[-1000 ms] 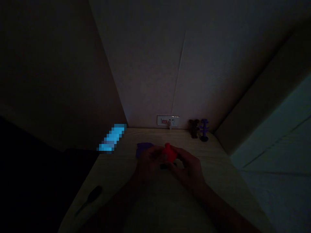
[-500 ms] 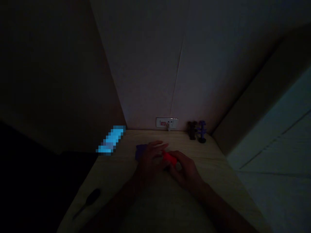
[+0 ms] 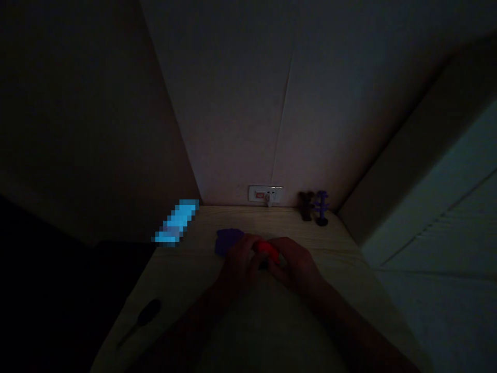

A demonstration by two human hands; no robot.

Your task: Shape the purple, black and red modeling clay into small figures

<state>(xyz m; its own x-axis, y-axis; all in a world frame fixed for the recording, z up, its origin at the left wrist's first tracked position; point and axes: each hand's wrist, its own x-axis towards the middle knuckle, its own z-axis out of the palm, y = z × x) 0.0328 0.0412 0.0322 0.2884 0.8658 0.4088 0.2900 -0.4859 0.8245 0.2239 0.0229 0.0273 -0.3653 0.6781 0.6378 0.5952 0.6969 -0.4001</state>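
We hold the small red object (image 3: pixel 268 252) over the wooden tabletop (image 3: pixel 272 331), its long axis slanting down toward our right hand (image 3: pixel 300 263), with that hand's fingers and our left hand's (image 3: pixel 239 263) clamped on opposite ends, neither clearly nearer.

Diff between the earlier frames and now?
The red piece has tipped over; its neck no longer points up. The left hand, fingers spread half a second ago, has closed back in on it. The right hand kept hold. Purple piece, dark tool, brown figure and purple figure stayed put.
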